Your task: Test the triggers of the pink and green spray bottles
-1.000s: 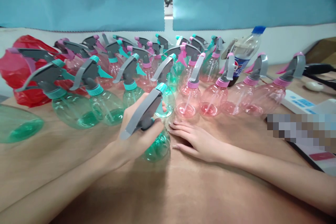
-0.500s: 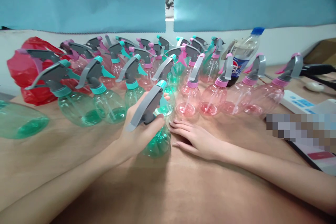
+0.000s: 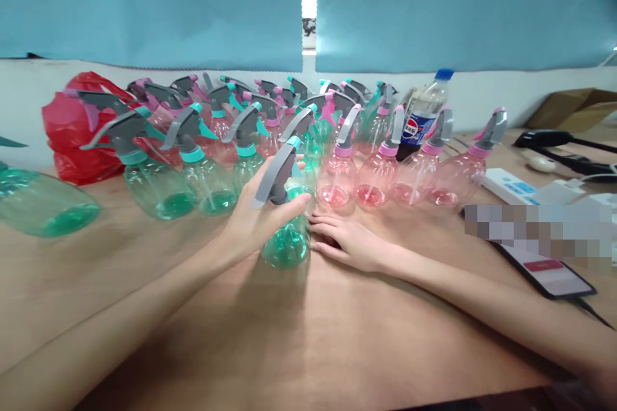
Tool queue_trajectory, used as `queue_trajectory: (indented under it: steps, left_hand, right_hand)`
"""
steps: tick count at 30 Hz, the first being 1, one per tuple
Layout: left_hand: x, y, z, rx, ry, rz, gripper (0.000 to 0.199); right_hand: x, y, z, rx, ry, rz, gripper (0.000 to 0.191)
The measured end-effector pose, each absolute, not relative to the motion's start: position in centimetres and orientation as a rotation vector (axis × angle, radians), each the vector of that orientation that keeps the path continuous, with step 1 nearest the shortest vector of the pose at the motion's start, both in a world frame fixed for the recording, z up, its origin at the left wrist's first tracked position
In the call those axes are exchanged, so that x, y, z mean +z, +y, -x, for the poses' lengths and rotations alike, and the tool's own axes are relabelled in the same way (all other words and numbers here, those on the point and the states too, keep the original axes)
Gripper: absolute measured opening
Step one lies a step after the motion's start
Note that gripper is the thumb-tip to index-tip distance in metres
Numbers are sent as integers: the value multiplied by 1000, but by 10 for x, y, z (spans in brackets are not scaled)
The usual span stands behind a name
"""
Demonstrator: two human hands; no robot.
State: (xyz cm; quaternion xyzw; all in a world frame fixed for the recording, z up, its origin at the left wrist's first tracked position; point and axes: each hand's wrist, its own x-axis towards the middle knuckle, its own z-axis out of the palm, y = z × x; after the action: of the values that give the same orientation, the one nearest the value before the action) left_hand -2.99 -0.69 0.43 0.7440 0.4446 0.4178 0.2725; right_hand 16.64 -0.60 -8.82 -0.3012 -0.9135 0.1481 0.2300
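My left hand [image 3: 258, 209] is wrapped round the neck of a green spray bottle [image 3: 287, 241] with a grey and turquoise trigger head. This bottle stands upright on the table in front of the others. My thumb lies across its near side, while the fingers are partly hidden behind the head. Just right of its base, my right hand [image 3: 349, 243] rests flat on the table with fingers stretched towards it. Behind it, green spray bottles [image 3: 211, 183] line up on the left. Pink spray bottles [image 3: 336, 181] stand beyond my right hand.
More spray bottles fill the back rows. A red plastic bag [image 3: 80, 141] sits at the back left, and another green bottle [image 3: 43, 202] at the left edge. To the right are a cola bottle [image 3: 418, 122], a power strip [image 3: 511, 186], a phone [image 3: 544, 273] and a cardboard box [image 3: 569, 109].
The camera view has shifted, drawing things on both sides inward and showing more of the phone. My left thumb is straighter across the bottle; my right hand still lies on the table.
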Motion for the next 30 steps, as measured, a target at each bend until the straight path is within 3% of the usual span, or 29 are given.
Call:
queue_trajectory:
  steps: [12, 23, 30]
  left_hand:
    - [-10, -10, 57, 857, 1140, -1949, 85]
    - [-16, -35, 79, 755, 1314, -2067, 57]
    - [-15, -54, 150, 869, 1539, -2202, 51]
  right_hand:
    - [-82, -8, -182, 460, -2482, 919, 38]
    - [-54, -5, -164, 625, -2196, 1005, 25]
    - [-25, -8, -111, 527, -2313, 978, 19]
